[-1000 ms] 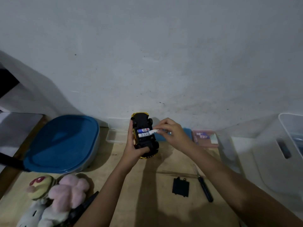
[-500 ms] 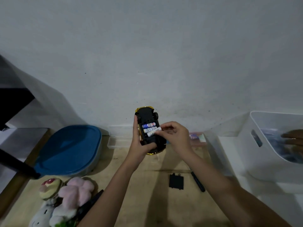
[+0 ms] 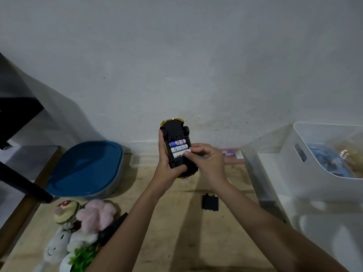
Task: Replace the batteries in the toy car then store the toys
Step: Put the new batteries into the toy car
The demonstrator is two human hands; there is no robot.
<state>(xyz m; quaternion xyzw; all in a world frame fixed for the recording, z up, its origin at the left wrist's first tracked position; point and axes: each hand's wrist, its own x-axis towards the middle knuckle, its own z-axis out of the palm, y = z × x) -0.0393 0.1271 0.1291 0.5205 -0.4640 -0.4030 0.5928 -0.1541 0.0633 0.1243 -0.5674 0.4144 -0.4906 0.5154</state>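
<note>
A yellow toy car (image 3: 176, 132) is held upside down above the wooden table, its black underside facing me. My left hand (image 3: 167, 167) grips the car from the left and below. Three batteries (image 3: 177, 149) lie side by side in the open compartment. My right hand (image 3: 204, 160) presses its fingertips on the right end of the lowest white battery (image 3: 178, 155). The black battery cover (image 3: 210, 202) lies flat on the table below the hands. Several plush toys (image 3: 82, 222) sit at the bottom left.
A blue-lidded container (image 3: 86, 167) stands at the left. A white storage bin (image 3: 322, 163) with items inside stands at the right. A clear shallow tray (image 3: 141, 156) and a pink pack (image 3: 231, 154) lie against the wall. A black bar (image 3: 23, 183) crosses the far left.
The third battery went from tilted in my right fingers to lying flat in the compartment. The camera view shifted right, bringing the white bin further into view.
</note>
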